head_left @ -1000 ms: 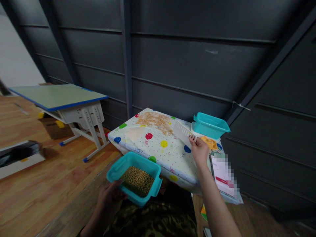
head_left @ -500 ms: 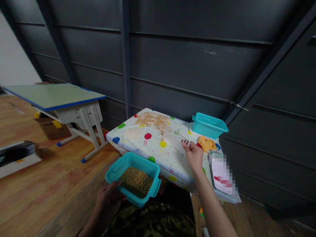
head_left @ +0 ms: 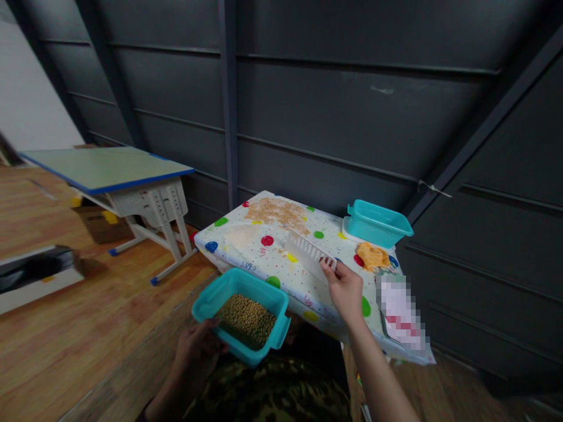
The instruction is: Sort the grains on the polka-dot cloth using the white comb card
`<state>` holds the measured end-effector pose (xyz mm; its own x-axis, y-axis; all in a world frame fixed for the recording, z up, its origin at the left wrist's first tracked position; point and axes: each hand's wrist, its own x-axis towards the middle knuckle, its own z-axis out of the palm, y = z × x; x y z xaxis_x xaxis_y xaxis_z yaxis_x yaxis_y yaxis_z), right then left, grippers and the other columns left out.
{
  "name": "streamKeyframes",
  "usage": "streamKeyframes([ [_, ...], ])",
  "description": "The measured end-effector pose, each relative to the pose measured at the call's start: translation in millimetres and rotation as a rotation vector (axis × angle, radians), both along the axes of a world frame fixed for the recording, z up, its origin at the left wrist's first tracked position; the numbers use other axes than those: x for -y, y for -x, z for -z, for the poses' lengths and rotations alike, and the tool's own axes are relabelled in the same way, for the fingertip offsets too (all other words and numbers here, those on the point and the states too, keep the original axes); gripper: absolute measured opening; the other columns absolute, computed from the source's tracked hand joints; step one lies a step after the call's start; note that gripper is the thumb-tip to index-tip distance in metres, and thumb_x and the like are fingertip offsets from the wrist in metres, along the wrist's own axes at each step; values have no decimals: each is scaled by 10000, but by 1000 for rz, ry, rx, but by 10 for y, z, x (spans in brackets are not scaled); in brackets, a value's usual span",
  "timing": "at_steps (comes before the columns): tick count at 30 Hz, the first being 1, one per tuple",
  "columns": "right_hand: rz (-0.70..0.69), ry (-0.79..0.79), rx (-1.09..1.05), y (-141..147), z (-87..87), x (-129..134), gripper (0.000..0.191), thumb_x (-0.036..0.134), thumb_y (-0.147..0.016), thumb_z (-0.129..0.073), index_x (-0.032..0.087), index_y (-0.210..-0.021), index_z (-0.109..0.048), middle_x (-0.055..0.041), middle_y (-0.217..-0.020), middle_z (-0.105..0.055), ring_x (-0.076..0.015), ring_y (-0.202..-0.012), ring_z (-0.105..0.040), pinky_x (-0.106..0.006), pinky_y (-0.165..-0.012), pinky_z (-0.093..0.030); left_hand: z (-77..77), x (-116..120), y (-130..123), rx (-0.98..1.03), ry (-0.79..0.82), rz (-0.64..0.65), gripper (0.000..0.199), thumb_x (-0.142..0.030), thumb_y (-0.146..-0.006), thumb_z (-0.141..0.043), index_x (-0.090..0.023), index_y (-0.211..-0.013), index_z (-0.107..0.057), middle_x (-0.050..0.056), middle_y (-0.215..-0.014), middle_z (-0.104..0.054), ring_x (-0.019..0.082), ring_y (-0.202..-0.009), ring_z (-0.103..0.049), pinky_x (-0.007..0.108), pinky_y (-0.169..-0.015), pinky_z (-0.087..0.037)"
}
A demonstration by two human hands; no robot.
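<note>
Lying well left of the table [head_left: 299, 280], a white box [head_left: 26, 296], a carton [head_left: 94, 225] and a desk [head_left: 109, 167] are lining the floor in turn. Off the table's near left edge, the left hand [head_left: 197, 346] is gripping a blue tub [head_left: 259, 285], thumb over its rim, the other fingers mostly lost in shadow; beans [head_left: 248, 319] are covering the tub's bottom. Pale powder [head_left: 241, 235] is lying on the table's left part, and loose beans [head_left: 279, 214] are spreading toward its far edge. Over the table's middle, a slotted scoop [head_left: 303, 252] is pointing left, its right end pinched between the closed thumb and fingers of the right hand [head_left: 347, 287]; whether it is touching the table, I cannot tell. Along the table's right side, a second tub [head_left: 380, 225], a crumpled cloth [head_left: 373, 256] and blurred papers [head_left: 398, 313] are sitting, far to near.
</note>
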<state>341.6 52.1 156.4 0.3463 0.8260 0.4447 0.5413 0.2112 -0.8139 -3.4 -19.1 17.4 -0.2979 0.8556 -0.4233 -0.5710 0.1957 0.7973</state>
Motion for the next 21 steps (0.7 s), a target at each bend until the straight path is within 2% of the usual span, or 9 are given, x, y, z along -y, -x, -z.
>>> streamKeyframes([
  [2, 4, 6, 9, 9, 15, 55, 782, 984, -973, -765, 312, -633, -557, 15, -580, -513, -194, -637, -428, -345, -628, -319, -20, 8, -10, -25, -19, 14, 425, -444, -697, -1104, -275, -646, -717, -28, -485, -650, 202, -419, -632, 328, -474, -581],
  [7, -29, 9, -6, 58, 50, 129, 782, 991, -979, -777, 282, -670, -668, 8, -595, -551, -207, -640, -484, -338, -619, -361, -57, 12, 3, -16, -29, 65, 448, -447, -670, -1134, -280, -660, -719, -18, -527, -695, 210, -446, -661, 330, -476, -587],
  [12, -20, 24, -34, 98, 69, 182, 778, 990, -976, -775, 255, -720, -765, -8, -625, -601, -223, -661, -540, -343, -636, -403, -60, 8, -15, -11, -45, 37, 498, -456, -642, -1149, -284, -596, -683, -37, -458, -617, 189, -401, -588, 344, -469, -590],
  [17, -48, 41, -24, 96, 19, 190, 796, 1012, -949, -775, 268, -676, -709, -2, -617, -562, -213, -644, -506, -344, -623, -391, -81, 12, -39, 21, -44, 44, 478, -425, -632, -1178, -272, -613, -726, 7, -501, -680, 217, -445, -629, 363, -467, -583],
  [21, -97, 29, -29, 145, -29, 202, 758, 960, -956, -802, 274, -657, -684, 9, -599, -527, -198, -628, -459, -334, -600, -376, -11, -28, -3, 20, -33, 47, 473, -435, -622, -1184, -259, -655, -747, 7, -524, -677, 228, -463, -662, 359, -479, -570],
])
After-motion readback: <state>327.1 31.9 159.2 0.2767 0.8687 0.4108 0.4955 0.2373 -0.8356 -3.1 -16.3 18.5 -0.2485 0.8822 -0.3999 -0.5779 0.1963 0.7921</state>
